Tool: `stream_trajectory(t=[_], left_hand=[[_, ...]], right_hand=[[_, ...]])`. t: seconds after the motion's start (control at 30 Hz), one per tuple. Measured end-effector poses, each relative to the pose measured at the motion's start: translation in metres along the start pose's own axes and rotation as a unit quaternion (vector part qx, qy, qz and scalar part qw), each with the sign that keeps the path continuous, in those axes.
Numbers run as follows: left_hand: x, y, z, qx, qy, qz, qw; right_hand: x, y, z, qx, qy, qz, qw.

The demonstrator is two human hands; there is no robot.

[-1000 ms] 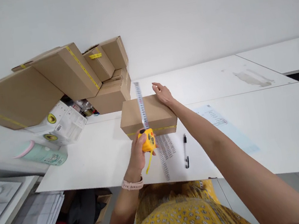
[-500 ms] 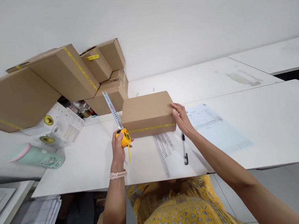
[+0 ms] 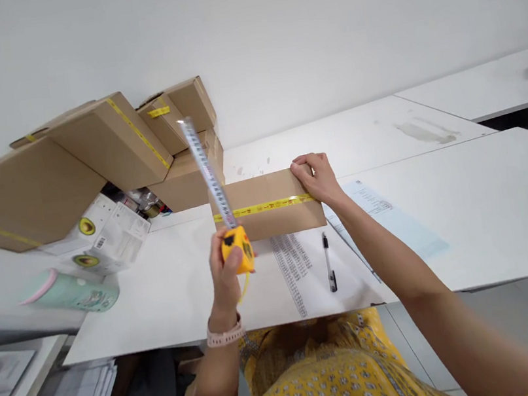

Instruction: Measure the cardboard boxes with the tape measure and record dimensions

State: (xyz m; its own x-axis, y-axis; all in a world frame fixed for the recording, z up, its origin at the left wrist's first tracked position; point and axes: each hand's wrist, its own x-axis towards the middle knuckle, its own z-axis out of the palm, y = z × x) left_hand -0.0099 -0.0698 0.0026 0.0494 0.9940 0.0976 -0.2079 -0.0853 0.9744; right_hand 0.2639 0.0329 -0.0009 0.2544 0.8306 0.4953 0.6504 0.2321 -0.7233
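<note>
My left hand [image 3: 225, 273] is closed round a yellow tape measure [image 3: 238, 249], whose blade [image 3: 208, 173] sticks out up and away, crossing in front of the left end of a cardboard box [image 3: 272, 220]. A yellow printed tape strip runs along the box side that faces me. My right hand [image 3: 318, 178] grips the box at its upper right corner, thumb on the near side, with the other fingers partly hidden behind. Below the box lie a printed sheet [image 3: 295, 276] with columns of figures and a black-capped pen [image 3: 329, 264].
Several taped cardboard boxes [image 3: 107, 145] are piled at the back left. In front of them are a white carton [image 3: 121, 236] with avocado pictures and a mint-green tumbler [image 3: 74, 291] lying over. A pale blue form [image 3: 396, 218] lies right of the box on the white table [image 3: 470, 220].
My right hand has tipped the box so its taped side now shows more fully. The tape measure in my left hand has moved right and nearer, its blade now in front of the box.
</note>
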Motion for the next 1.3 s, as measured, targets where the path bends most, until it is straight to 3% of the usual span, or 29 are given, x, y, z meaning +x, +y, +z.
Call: stream_trajectory(t=[0.13, 0.33, 0.8, 1.0, 1.3], left_hand=[[-0.038, -0.022, 0.017, -0.043, -0.095, -0.124, 0.987], [-0.059, -0.053, 0.019, -0.035, -0.134, -0.162, 0.977], [-0.063, -0.08, 0.019, -0.044, -0.137, -0.181, 0.973], [-0.057, -0.092, 0.017, -0.015, -0.156, -0.167, 0.973], [-0.056, -0.103, 0.019, -0.015, -0.166, -0.145, 0.975]], right_hand=[[0.006, -0.006, 0.0, -0.026, -0.035, -0.065, 0.997], [0.007, -0.016, 0.0, -0.107, -0.044, -0.102, 0.988], [0.01, -0.016, 0.003, -0.258, -0.115, -0.218, 0.934], [0.012, -0.009, 0.005, -0.298, -0.089, -0.279, 0.908], [0.013, -0.006, 0.007, -0.301, -0.073, -0.292, 0.905]])
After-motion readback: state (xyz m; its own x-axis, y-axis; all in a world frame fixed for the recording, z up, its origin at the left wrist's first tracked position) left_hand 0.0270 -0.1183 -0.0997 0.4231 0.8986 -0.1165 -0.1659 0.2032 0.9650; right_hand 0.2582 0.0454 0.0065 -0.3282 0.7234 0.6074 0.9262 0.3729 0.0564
